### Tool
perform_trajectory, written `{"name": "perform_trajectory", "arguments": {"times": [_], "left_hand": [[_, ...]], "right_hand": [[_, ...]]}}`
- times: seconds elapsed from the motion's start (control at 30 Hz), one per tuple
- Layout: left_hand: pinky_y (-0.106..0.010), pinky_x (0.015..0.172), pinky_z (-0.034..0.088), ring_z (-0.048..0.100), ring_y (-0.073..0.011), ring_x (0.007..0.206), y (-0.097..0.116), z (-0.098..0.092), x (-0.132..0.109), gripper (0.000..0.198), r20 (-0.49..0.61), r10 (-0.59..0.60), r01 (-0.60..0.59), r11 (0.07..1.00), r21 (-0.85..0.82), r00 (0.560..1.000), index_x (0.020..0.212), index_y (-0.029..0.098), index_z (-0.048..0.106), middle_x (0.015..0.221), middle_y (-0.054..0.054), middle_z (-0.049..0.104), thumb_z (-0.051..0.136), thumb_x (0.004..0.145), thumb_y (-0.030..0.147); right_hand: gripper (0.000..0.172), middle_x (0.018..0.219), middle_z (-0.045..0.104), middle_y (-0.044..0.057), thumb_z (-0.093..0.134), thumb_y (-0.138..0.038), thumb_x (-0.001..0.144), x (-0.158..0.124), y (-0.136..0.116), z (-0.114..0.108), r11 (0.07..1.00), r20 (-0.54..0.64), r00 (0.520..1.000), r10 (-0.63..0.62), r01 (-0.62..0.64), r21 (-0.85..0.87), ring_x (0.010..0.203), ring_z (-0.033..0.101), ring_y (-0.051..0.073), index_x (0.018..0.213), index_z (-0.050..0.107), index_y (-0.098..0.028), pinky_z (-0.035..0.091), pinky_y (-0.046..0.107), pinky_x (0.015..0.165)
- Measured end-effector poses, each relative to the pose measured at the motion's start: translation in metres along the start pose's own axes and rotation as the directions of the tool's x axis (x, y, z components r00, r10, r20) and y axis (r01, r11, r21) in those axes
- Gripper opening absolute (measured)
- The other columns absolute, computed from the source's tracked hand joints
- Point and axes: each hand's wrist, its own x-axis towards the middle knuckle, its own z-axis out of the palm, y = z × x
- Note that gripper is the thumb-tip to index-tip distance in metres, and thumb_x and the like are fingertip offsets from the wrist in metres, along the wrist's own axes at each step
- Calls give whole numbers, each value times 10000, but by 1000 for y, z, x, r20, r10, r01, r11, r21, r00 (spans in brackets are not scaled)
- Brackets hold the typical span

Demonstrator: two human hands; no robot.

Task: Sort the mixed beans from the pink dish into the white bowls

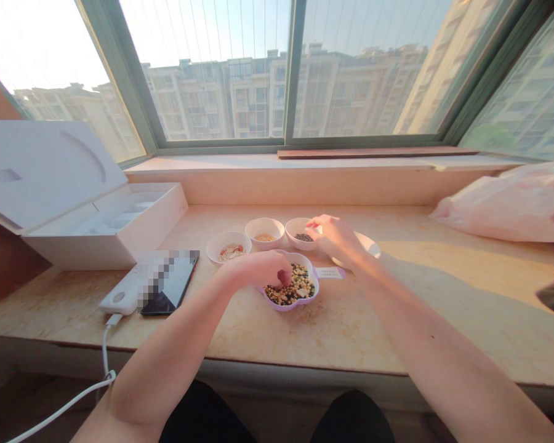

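A shallow lilac flower-shaped dish (277,306) is placed near the front edge of the pale, marble-patterned surface (332,326), directly before the viewer, and is filled with a mix of green, tan and dark beans (301,286). The left hand (257,269) is held over the dish with its fingers curled down into the mix; whether beans are pinched cannot be told. The right hand (335,239) is raised at the rim of a round white bowl of dark seeds (295,225), its fingers gathered; whether anything is grasped cannot be told. A round white bowl of yellow grains (264,228) and a round white bowl of pale slices (216,246) complete an arc behind the dish, an arrangement that keeps every bowl within reach of the hands. A small white card label (329,272) lies just beside the dish. An open white cardboard box (104,227) is set well apart toward the left edge, leaving the front of the surface free for the forearms.
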Motion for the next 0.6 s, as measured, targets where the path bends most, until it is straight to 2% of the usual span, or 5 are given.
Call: {"name": "perform_trajectory", "arguments": {"times": [0.23,0.43,0.53,0.6], "left_hand": [[-250,652,424,632,-161,803,-2,-3,2,295,19,3,-3,999,33,1000,916,208,789,986,-32,771,557,773,96],[-245,696,435,628,-158,840,-7,-2,5,263,15,29,-29,1000,11,999,954,186,773,997,-34,757,585,789,104],[-255,691,426,626,-158,826,-10,-2,5,230,-33,34,-35,999,-6,999,930,178,762,960,-36,752,599,787,101],[-260,705,430,629,-159,831,-14,-3,5,207,-121,38,-43,998,-36,992,918,172,756,951,-39,749,599,799,108]], "right_hand": [[223,1136,759,122,582,-289,939,0,-2,-1,1000,-6,1000,-5,5,2,1068,683,296,1024,767,-198,514,401,920],[199,1123,767,104,607,-291,933,1,0,2,1000,-10,1000,5,-5,2,1070,680,273,1010,769,-204,509,364,924],[198,1119,767,107,604,-292,932,0,-1,1,1000,-17,1000,0,0,8,1063,682,284,995,772,-209,511,378,912],[200,1126,766,112,602,-287,930,0,-2,0,1000,-19,1000,-1,2,11,1062,682,292,989,774,-205,512,388,906]]}}
